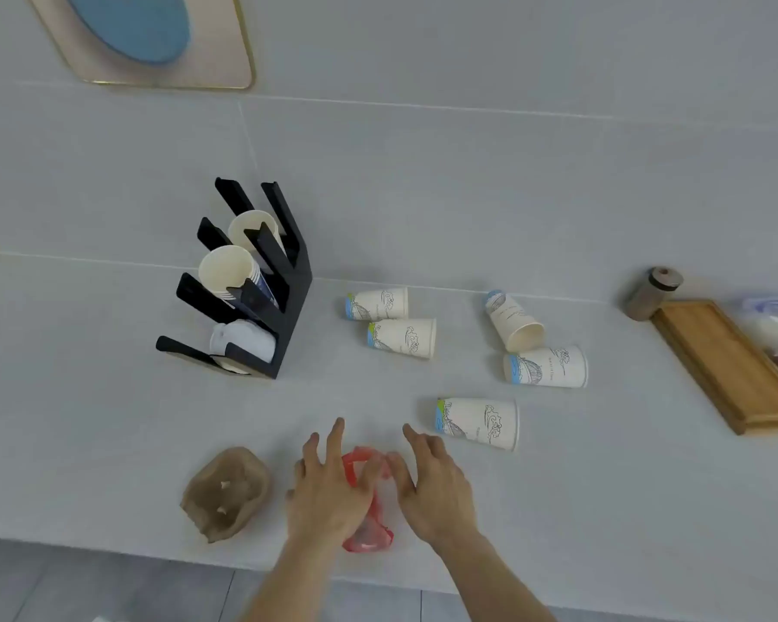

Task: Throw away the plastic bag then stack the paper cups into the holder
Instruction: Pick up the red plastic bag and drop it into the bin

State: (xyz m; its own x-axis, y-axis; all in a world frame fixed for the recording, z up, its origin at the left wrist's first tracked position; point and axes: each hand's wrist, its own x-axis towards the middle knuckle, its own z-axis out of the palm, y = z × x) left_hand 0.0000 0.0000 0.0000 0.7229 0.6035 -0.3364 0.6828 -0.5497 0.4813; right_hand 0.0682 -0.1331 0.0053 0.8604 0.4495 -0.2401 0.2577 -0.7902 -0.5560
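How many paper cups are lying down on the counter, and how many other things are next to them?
Loose paper cups: 5
Red plastic bag: 1
Black cup holder: 1
Brown paper tray: 1
Wooden tray: 1
Brown jar: 1
Total: 10

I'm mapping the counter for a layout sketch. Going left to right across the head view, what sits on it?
Black cup holder → red plastic bag between the hands → loose paper cups → lidded jar → wooden tray.
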